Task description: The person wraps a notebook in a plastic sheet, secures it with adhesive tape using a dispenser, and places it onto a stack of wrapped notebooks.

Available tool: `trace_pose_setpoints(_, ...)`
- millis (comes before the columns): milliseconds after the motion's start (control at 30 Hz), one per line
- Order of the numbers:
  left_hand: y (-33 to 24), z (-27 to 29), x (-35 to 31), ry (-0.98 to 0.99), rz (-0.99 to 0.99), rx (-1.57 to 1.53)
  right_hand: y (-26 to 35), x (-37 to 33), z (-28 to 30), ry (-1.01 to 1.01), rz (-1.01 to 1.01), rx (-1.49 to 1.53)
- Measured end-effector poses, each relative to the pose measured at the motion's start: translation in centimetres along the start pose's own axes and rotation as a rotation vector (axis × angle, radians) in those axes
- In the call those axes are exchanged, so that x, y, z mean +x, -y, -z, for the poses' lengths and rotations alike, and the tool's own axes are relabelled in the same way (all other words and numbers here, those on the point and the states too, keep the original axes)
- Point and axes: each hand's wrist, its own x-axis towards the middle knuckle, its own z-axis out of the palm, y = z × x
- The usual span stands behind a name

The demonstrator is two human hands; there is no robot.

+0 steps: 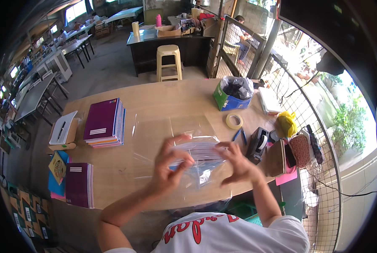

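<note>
In front of me is a bundle of thin, stacked edges in clear plastic, perhaps notebooks; glare and my fingers hide part of it. My left hand is at its left side, fingers curved and apart, the thumb separate from the index finger. On the other side, my right hand has its fingers spread, with the fingertips at the bundle's right end. Whether either hand presses on the plastic, I cannot tell. More clear film lies flat on the wooden table beyond the bundle.
Purple notebooks stand in a tall stack and a lower stack at left, near a box with a pen on it. At right are a tape roll, blue-handled pliers, a tape dispenser and a bag-lined box.
</note>
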Motion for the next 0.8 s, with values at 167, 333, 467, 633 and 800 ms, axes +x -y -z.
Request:
trace_pose_setpoints(167,6.0,1.1,4.9,-0.103,0.321,0.184,6.0,3.2,-1.4,-0.635,0.002,0.924)
trace_pose_setpoints(333,-0.6,1.9,10.0,-0.154,0.308,-0.082,3.1,2.6,1.6,-0.346,0.108,0.570)
trace_pose_setpoints(467,-5.8,2.5,9.4,-0.250,0.001,-0.268,1.1,2.6,-3.0,-0.355,0.017,0.315)
trace_pose_setpoints(633,-1.7,1.6,-0.3,0.389,-0.024,0.573,3.1,3.9,0.7,-0.858,0.106,0.945)
trace_pose_setpoints(800,0.6,1.0,-0.5,-0.057,0.164,0.145,1.7,2.4,0.0,-0.428,-0.186,0.559)
